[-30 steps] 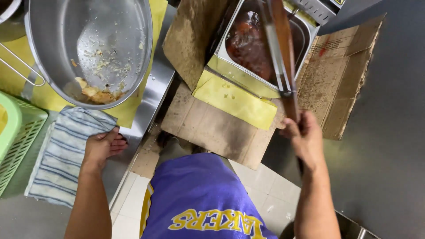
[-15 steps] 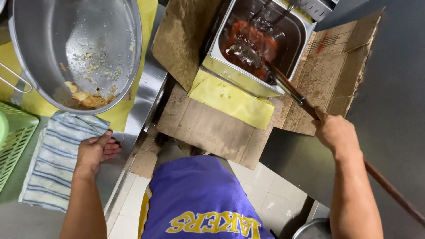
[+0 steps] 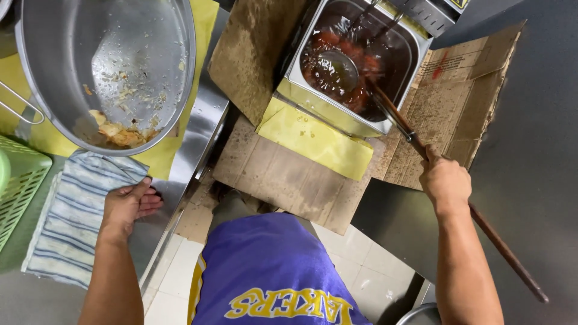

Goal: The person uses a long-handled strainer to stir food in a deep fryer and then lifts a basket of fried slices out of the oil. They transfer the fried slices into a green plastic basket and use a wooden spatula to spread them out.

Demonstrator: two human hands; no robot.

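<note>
Right hand (image 3: 444, 180): clenched around the long wooden handle (image 3: 500, 247) of a metal ladle (image 3: 338, 67). Handle runs diagonally from behind the wrist up to the fryer; the ladle's bowl sits dipped in the dark oil among reddish-brown pieces of food (image 3: 355, 90). The fryer tank (image 3: 325, 105) is a rectangular steel box, standing on stained cardboard sheets (image 3: 283, 180) with a yellow cloth (image 3: 313, 138) lying against its near wall. More cardboard stands upright at its left and spreads flat at its right.

Left hand (image 3: 125, 204): released, fingers loosely curled, palm resting on the near edge of the steel bench (image 3: 192, 150), touching the right border of a blue-striped towel (image 3: 72, 222). It grasps nothing.

Beyond the towel, towards the bench's far edge: a large steel bowl (image 3: 150, 66), tilted, with crumbs and a few pale fried scraps (image 3: 117, 132) at its low side, sitting on a yellow mat (image 3: 174, 150). Green plastic basket (image 3: 18, 192) at the left edge of the bench.
</note>
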